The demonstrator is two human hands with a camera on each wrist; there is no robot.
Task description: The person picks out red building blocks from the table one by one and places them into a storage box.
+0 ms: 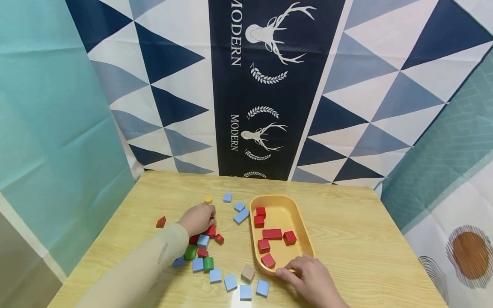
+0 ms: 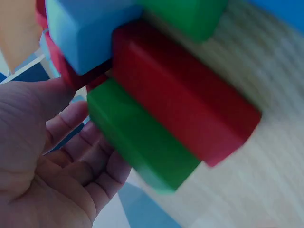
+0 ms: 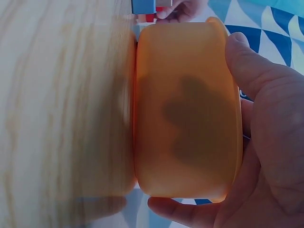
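Left fingers (image 2: 105, 183) partly behind green block (image 2: 142, 137)

Left hand (image 1: 198, 219) reached farther forward, fingers bent; sleeved left forearm (image 1: 135, 263) ran diagonally from lower left. Right hand (image 1: 311, 276) sat closer in, thumb apart from bent fingers, right wrist (image 1: 332, 298) bare.

The pale beige left sleeve (image 1: 135, 266) bears a small grey marking (image 1: 163, 252).
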